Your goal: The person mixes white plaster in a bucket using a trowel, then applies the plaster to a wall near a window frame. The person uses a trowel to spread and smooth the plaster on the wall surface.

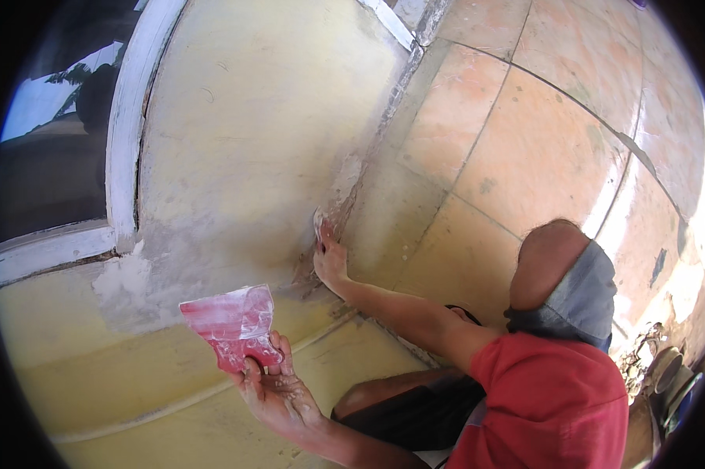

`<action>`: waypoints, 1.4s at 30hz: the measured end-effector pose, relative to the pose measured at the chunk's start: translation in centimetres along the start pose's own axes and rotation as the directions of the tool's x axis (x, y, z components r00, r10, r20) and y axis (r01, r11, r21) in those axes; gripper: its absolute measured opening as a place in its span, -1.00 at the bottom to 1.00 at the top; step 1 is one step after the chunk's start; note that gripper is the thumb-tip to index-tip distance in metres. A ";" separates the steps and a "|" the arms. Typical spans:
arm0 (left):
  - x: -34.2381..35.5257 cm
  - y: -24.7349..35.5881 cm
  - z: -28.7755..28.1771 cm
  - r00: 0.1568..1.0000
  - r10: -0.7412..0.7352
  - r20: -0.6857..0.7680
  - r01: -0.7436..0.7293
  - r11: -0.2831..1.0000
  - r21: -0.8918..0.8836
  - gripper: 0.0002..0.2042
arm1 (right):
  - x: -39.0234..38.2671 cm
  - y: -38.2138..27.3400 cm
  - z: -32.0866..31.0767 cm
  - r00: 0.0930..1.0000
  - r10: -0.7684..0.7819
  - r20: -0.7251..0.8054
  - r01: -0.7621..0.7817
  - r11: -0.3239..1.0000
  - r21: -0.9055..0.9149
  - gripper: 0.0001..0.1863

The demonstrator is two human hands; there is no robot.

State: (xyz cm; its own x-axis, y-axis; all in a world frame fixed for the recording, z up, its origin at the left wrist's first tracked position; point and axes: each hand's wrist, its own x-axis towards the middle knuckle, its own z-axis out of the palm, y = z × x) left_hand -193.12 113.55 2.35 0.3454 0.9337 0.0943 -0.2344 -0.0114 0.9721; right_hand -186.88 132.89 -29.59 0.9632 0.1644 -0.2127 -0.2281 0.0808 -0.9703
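My left hand (282, 391) is closed on the handle of a wide, red plastic putty scraper (231, 313). White filler smears its blade, which points up and away from me, and whitish marks cover the fingers. Farther off, my right arm stretches to the foot of the yellow wall (266, 102). There my right hand (331, 259) is closed round a small red, filler-smeared scraper (322, 225), pressed near the joint of wall and floor. Most of this second tool is hidden by the fingers and the steep angle. A strip of pale, rough filler (346, 184) runs along that joint.
Orange floor tiles (548, 148) spread to the right. At left is a window with a white frame (126, 117), above a grey-white patched area (126, 277). My bent knees stand close to both arms. Rubble (642, 356) and round containers (667, 369) lie at the right edge.
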 end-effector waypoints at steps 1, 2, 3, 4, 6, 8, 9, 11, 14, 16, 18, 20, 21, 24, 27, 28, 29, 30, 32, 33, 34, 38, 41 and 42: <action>-0.1 0.8 -2.0 0.998 0.013 -0.061 -0.011 1.000 0.027 -0.51 | -5.9 -1.3 -1.4 0.943 0.064 0.325 -0.078 0.997 0.030 -0.31; -0.2 1.2 -3.0 0.997 0.010 -0.081 -0.008 0.999 0.035 -0.52 | -7.7 -1.9 -2.9 0.906 0.084 0.415 -0.133 0.987 0.091 -0.31; -0.1 1.4 -4.0 0.995 0.008 -0.099 -0.004 0.999 0.040 -0.52 | -9.3 -2.2 -4.5 0.862 0.105 0.496 -0.199 0.970 0.141 -0.31; 0.1 1.4 -3.7 0.998 -0.002 -0.059 0.004 0.999 0.044 -0.52 | -8.5 -1.8 -4.7 0.918 0.117 0.378 -0.225 0.940 0.257 -0.30; 0.1 1.5 -3.9 1.000 -0.021 -0.004 0.021 0.998 0.058 -0.51 | -5.4 -0.6 -5.2 0.941 0.261 0.216 -0.317 0.905 0.285 -0.29; -0.3 2.2 -5.3 0.998 -0.024 -0.060 0.028 0.997 0.067 -0.50 | 0.1 -1.5 -5.8 0.916 0.374 0.144 -0.400 0.881 0.252 -0.29; -0.1 2.3 -5.4 0.998 -0.014 -0.067 0.018 0.998 0.059 -0.50 | 2.0 -2.1 -5.5 0.929 0.356 0.102 -0.369 0.870 0.327 -0.30; 0.5 1.4 -3.0 0.999 -0.025 -0.029 0.026 0.999 0.048 -0.50 | 6.1 0.3 -3.5 0.957 0.288 -0.037 -0.270 0.930 0.249 -0.36; 0.8 0.3 -1.8 0.998 -0.048 -0.040 0.051 0.996 0.071 -0.50 | 2.3 0.6 -2.4 0.999 -0.025 -0.021 0.027 0.991 0.127 -0.43; 0.7 0.4 -2.6 0.996 -0.056 -0.074 0.063 0.994 0.091 -0.50 | -2.5 -0.2 -4.2 0.933 0.078 0.351 -0.089 0.996 0.016 -0.48; 0.5 0.9 -4.1 0.991 -0.037 -0.127 0.051 0.993 0.106 -0.50 | -1.8 -5.4 -7.0 0.948 0.178 0.263 -0.235 0.950 0.205 -0.52; 0.2 1.0 -3.7 0.992 -0.010 -0.123 0.020 0.996 0.085 -0.51 | 4.4 -8.1 -9.2 0.948 0.294 0.118 -0.314 0.922 0.227 -0.52; 0.0 1.4 -3.8 0.992 0.001 -0.125 0.008 0.997 0.074 -0.51 | 7.8 -8.7 -10.0 0.937 0.349 0.023 -0.349 0.926 0.142 -0.50; 0.6 1.1 -3.2 0.997 -0.035 -0.075 0.039 0.998 0.052 -0.51 | 13.3 -6.0 -10.5 0.975 -0.136 -0.178 0.150 0.986 0.068 -0.35; 0.6 1.3 -2.8 0.991 -0.041 -0.125 0.042 0.999 0.007 -0.55 | 9.0 -4.5 -7.8 0.984 -0.173 -0.049 0.173 0.985 0.009 -0.37; 0.7 1.3 -2.7 0.993 -0.042 -0.112 0.041 0.999 -0.010 -0.55 | 5.8 -4.0 -7.0 0.987 -0.158 0.022 0.157 0.986 0.050 -0.37; 0.7 1.1 -2.9 0.993 -0.046 -0.112 0.044 0.999 -0.024 -0.55 | 2.7 -3.6 -6.7 0.965 -0.228 0.130 0.229 0.973 0.010 -0.38; 0.7 1.0 -3.0 0.993 -0.051 -0.109 0.048 0.998 -0.038 -0.55 | 0.2 -3.4 -6.8 0.927 -0.292 0.236 0.305 0.952 -0.021 -0.39; 0.7 0.9 -2.9 0.993 -0.049 -0.105 0.050 0.999 0.007 -0.55 | -2.9 -2.5 -7.0 0.864 -0.195 0.464 0.229 0.973 -0.016 -0.45; 0.8 0.8 -3.1 0.993 -0.051 -0.104 0.054 0.998 0.030 -0.56 | -3.7 -2.1 -7.1 0.810 -0.142 0.569 0.190 0.981 -0.025 -0.48; 1.0 0.9 -3.2 0.993 -0.039 -0.107 0.046 0.997 0.062 -0.56 | -3.5 -2.2 -7.1 0.863 -0.074 0.499 0.012 0.992 0.126 -0.54; 1.0 0.5 -4.8 0.989 0.021 -0.144 0.003 0.987 0.162 -0.59 | -0.7 -8.9 -12.8 0.826 0.247 0.507 -0.540 0.607 0.583 -0.75; 1.7 0.1 -2.7 0.996 0.066 -0.060 -0.051 0.973 0.227 -0.65 | 0.2 -16.9 -18.6 0.785 0.162 0.597 -0.605 0.402 0.687 -0.82; 1.9 0.0 -2.2 0.997 0.074 -0.028 -0.064 0.966 0.251 -0.67 | -0.2 -18.3 -19.9 0.752 0.153 0.641 -0.646 0.363 0.671 -0.80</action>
State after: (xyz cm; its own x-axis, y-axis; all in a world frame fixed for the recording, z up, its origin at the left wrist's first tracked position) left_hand -194.44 116.14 2.03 0.3015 0.9401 0.1594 -0.0207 -0.1606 0.9868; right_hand -180.04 111.86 -14.09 0.5983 0.7661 -0.2347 -0.8006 0.5832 -0.1374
